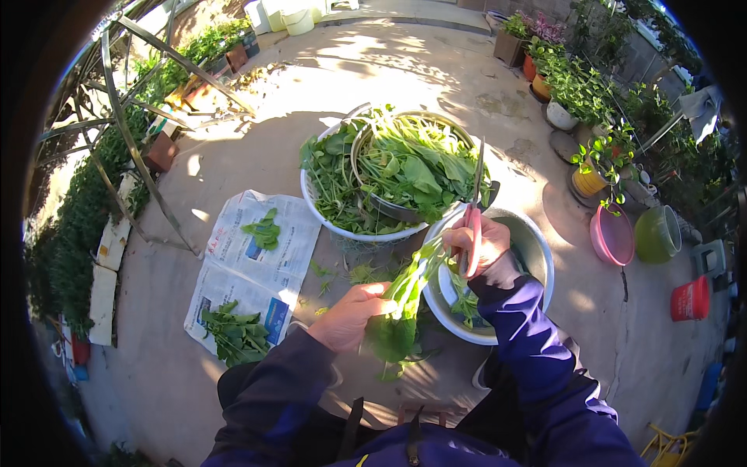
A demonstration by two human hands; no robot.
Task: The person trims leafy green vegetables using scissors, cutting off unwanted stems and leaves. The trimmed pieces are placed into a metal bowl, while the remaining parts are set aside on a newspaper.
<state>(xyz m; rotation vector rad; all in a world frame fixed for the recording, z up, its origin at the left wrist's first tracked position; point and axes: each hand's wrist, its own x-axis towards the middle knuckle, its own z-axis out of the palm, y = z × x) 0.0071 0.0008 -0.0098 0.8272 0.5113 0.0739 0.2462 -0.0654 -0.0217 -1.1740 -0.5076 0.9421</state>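
Note:
My left hand grips a bunch of leafy greens, its leaves hanging down and its stems pointing up to the right. Red-handled scissors are in my right hand, blades pointing up and away; its fingertips touch the stem ends. Beyond the hands, a white basket is heaped with greens, and a metal bowl full of greens sits on it. A large metal basin under my right hand holds some greens and a pale object, partly hidden.
Newspaper with two small piles of greens lies at the left. Potted plants, a pink basin, a green tub and a red bucket line the right. A metal frame stands at the upper left.

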